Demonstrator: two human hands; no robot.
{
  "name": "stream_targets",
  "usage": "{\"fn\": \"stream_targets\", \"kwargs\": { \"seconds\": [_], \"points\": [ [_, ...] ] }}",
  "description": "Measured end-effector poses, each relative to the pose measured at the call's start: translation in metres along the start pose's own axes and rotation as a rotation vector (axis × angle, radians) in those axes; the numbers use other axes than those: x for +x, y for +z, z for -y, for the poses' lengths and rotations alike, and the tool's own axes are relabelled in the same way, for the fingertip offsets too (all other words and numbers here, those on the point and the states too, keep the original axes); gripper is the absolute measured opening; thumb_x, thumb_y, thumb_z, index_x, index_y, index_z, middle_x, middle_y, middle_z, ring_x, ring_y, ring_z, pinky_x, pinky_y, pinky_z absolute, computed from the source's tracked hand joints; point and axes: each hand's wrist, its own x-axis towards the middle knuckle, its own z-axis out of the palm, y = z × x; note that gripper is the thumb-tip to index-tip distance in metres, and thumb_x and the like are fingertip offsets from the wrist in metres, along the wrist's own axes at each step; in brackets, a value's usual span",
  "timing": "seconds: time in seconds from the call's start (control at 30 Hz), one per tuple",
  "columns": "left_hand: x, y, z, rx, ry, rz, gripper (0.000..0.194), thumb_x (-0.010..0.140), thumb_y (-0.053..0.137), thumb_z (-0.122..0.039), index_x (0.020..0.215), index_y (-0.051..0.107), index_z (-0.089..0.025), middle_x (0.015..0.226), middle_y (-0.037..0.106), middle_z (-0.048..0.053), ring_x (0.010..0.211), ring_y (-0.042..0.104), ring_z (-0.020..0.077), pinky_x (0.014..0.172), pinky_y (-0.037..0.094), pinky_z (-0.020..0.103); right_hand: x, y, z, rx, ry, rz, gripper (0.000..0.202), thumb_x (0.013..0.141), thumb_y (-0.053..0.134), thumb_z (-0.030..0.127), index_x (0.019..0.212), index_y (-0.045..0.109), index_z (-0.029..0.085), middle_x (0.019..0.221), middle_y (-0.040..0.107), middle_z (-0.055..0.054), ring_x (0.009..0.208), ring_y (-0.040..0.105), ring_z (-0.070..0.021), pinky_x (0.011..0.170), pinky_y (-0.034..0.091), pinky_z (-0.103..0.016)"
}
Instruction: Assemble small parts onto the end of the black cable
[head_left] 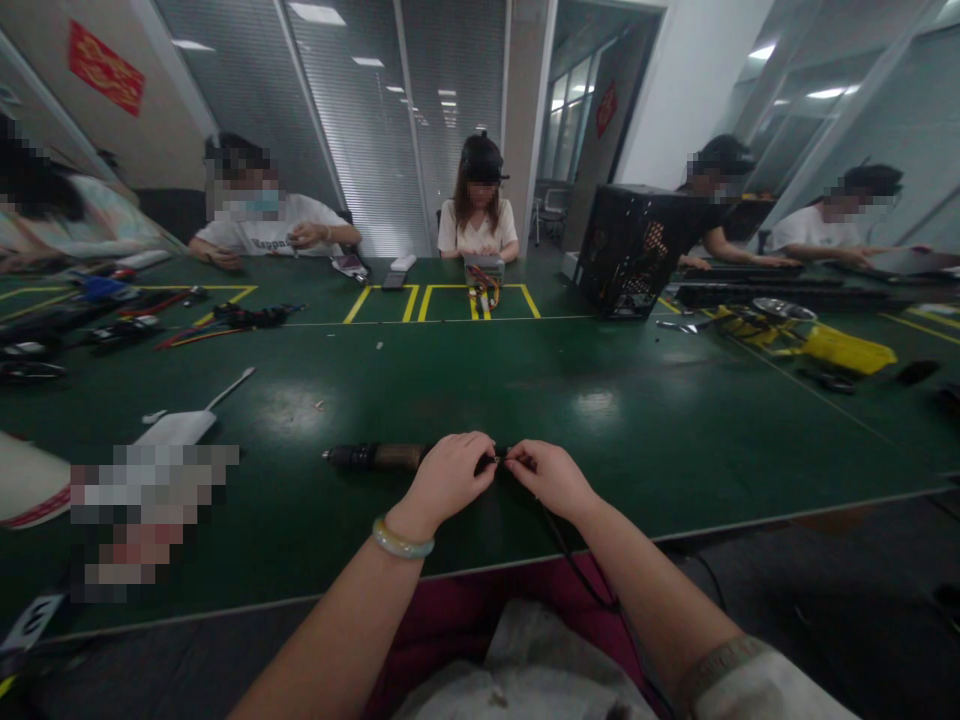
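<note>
A dark, cylindrical tool with a metal tip at its left end lies on the green table. My left hand wraps round the right end of this tool. Just to the right, my right hand is closed in a pinch at the tool's end, close to the left fingertips. Something small and thin shows between the two hands, too small to make out. A black cable runs from beneath my right hand down over the table's front edge.
A white device and a pale round object are on the left. Cables lie farther back. A black computer case and yellow tool stand back right. Several people sit across the table.
</note>
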Motion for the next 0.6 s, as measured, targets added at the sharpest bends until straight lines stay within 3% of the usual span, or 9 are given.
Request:
{"fn": "stream_targets", "kwargs": {
  "seconds": [0.6],
  "points": [
    [0.001, -0.0008, -0.0018, 0.01, -0.018, 0.039, 0.009, 0.084, 0.063, -0.019, 0.09, 0.056, -0.021, 0.093, 0.063, 0.002, 0.091, 0.061, 0.0207, 0.084, 0.046, 0.036, 0.0005, 0.0015, 0.0038, -0.036, 0.016, -0.008, 0.011, 0.086, 0.06, 0.029, 0.086, 0.069, 0.022, 0.075, 0.068, 0.0, 0.066, 0.058, -0.014, 0.06, 0.04, -0.023]
  ]
}}
